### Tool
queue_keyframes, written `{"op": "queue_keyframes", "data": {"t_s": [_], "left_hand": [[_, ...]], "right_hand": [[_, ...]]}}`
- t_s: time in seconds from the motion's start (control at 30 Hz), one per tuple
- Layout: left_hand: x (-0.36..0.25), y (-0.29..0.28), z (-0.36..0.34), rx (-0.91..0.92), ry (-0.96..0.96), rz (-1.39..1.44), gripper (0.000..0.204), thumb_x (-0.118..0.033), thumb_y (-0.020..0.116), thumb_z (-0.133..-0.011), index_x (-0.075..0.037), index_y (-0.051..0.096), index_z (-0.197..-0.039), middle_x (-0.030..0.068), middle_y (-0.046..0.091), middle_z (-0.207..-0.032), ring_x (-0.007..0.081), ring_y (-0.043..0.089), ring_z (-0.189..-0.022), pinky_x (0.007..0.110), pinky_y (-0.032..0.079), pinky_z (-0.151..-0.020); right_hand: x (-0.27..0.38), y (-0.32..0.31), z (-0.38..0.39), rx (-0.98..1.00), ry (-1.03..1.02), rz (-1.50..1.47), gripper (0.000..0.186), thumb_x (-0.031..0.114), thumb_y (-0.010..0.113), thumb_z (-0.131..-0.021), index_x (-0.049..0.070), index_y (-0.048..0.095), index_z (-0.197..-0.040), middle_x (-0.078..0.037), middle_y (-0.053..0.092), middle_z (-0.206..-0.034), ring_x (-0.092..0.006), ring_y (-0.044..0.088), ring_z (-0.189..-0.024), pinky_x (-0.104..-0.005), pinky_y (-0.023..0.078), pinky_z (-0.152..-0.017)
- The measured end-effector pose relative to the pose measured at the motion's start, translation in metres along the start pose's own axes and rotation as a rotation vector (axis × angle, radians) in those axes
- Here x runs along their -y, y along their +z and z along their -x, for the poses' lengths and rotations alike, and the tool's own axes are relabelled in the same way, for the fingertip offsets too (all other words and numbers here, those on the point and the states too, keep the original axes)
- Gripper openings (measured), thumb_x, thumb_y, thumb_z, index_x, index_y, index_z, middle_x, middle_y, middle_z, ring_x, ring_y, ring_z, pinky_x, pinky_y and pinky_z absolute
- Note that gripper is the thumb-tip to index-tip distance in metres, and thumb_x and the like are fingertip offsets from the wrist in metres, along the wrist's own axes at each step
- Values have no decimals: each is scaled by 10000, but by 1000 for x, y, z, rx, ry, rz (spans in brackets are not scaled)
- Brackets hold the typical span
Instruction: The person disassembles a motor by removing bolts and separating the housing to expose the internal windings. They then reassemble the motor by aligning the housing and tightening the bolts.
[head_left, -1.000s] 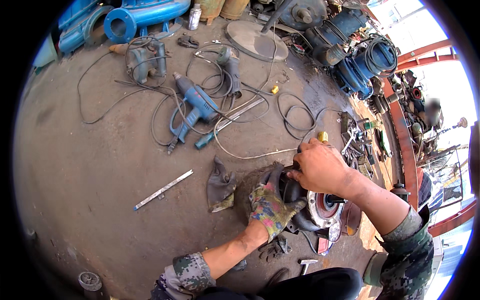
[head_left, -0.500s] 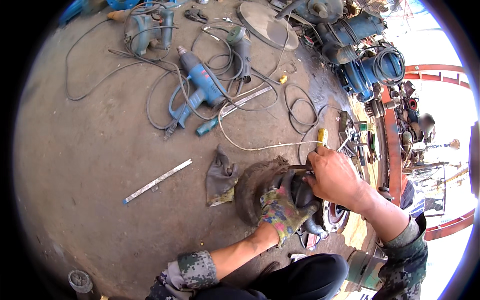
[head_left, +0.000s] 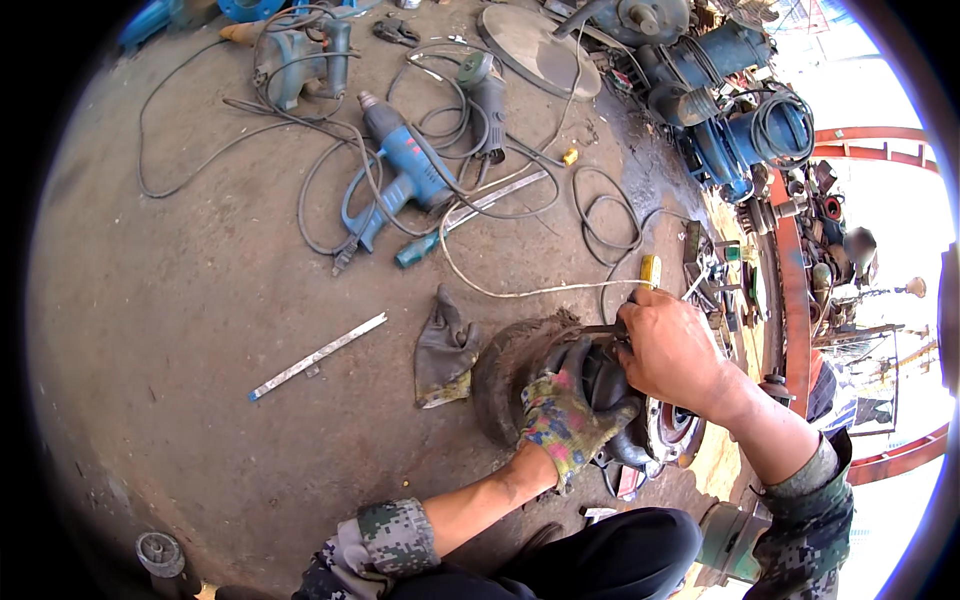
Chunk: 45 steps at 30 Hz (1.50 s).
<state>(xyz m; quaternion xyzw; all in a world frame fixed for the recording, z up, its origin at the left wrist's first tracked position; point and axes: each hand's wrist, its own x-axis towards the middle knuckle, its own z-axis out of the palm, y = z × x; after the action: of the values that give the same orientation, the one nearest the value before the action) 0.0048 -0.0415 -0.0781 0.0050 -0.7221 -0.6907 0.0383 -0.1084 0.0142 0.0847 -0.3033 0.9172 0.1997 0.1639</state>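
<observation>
Edged rightward since a second ago, the right hand [head_left: 672, 345] pinches a dark bar [head_left: 598, 329] at the housing [head_left: 603, 382]. Gloved left hand [head_left: 568, 420] lies spread over that housing, on the floor [head_left: 200, 270] near a loose glove [head_left: 445, 350]

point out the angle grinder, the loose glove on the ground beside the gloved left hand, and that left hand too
angle grinder [head_left: 488, 106]: head view, on its grey body
loose glove [head_left: 444, 353]: head view, on its dark coated part
left hand [head_left: 567, 421]: head view, on the patterned glove, mid-hand
</observation>
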Motion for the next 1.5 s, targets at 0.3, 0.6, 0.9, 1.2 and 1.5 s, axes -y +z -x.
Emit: {"op": "queue_keyframes", "data": {"t_s": [0.3, 0.6, 0.9, 1.2, 1.5], "left_hand": [[4, 2, -7, 114, -42, 160, 964, -545, 829, -788, -42, 439, -1512, 254, 566, -1402, 422, 542, -1296, 532, 414, -1119], [-4, -2, -3, 16, -124, 176, 959, -526, 863, -757, -20, 471, -1471, 242, 622, -1335, 420, 579, -1254, 516, 450, -1084], [-7, -4, -3, -29, -55, 138, 937, -495, 882, -751, -16, 495, -1457, 234, 637, -1311, 408, 599, -1232, 507, 460, -1072], [0, -4, 0, -23, -56, 136, 920, -459, 891, -773, -13, 491, -1471, 227, 623, -1362, 410, 583, -1266, 506, 434, -1107], [-8, -10, 0, 39, 100, 86, 848, -541, 731, -943, 43, 466, -1499, 218, 585, -1438, 349, 552, -1318, 482, 377, -1156]], "right_hand": [[2, -12, 0, 125, 99, 16, 306, 220, 771, -841, -30, 696, -999, -223, 673, -1018, -434, 688, -1004, -503, 560, -882], [-1, -17, 1, 144, 111, -27, 328, 274, 789, -849, -20, 708, -971, -214, 691, -1018, -415, 694, -1014, -499, 562, -887], [-7, -19, -9, 163, 1, -80, 312, 206, 821, -766, -20, 721, -956, -251, 716, -840, -446, 707, -887, -515, 562, -846], [-83, -41, 52, -96, 104, -1281, 269, 255, 840, -921, 8, 736, -938, -3, 695, -869, -87, 615, -767, -273, 516, -701], [-215, 154, 224, -673, 639, -1792, 208, 286, 688, -1043, 83, 654, -1071, -7, 656, -915, -112, 593, -780, -287, 486, -712]]}}
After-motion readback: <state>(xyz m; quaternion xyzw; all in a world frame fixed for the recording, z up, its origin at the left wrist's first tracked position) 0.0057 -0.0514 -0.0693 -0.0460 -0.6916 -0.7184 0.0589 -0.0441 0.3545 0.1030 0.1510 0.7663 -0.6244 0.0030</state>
